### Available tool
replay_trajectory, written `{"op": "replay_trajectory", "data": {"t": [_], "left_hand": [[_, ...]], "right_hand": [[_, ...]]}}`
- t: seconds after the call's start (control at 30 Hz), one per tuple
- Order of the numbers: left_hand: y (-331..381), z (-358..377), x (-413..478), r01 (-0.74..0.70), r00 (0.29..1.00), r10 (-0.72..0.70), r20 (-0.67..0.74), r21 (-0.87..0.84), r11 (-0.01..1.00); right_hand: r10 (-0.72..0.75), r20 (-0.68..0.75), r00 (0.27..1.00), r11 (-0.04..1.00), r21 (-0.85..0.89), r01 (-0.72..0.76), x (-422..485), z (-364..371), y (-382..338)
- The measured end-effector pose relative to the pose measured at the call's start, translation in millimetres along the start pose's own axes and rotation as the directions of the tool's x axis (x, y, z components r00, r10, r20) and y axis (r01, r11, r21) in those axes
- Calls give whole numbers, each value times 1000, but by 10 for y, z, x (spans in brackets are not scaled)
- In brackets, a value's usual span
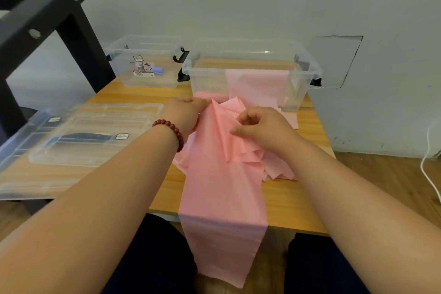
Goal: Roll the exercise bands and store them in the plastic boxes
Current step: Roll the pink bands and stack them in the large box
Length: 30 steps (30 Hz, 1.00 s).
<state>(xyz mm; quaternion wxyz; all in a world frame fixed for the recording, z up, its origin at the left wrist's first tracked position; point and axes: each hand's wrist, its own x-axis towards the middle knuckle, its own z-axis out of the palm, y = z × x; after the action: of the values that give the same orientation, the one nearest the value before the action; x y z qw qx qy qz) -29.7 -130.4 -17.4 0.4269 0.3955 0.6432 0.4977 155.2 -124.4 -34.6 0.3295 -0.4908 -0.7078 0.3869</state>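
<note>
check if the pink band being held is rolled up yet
Not rolled: the pink band lies in loose folds on the table, one end hanging over the near edge.

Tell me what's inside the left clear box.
A small blue item, perhaps a rolled band, lies in the box near its label. The label hides whatever is right behind it.

band (222, 188) on table (286, 207), boxes (253, 71) behind, lids (78, 136) left
</note>
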Motion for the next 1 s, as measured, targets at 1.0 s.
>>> {"op": "replay_trajectory", "data": {"t": [1.0], "left_hand": [[155, -37, 93, 3, 998, 7, 57, -177, 984]], "right_hand": [[51, -100, 994, 997, 67, -44, 140, 117, -99]]}}
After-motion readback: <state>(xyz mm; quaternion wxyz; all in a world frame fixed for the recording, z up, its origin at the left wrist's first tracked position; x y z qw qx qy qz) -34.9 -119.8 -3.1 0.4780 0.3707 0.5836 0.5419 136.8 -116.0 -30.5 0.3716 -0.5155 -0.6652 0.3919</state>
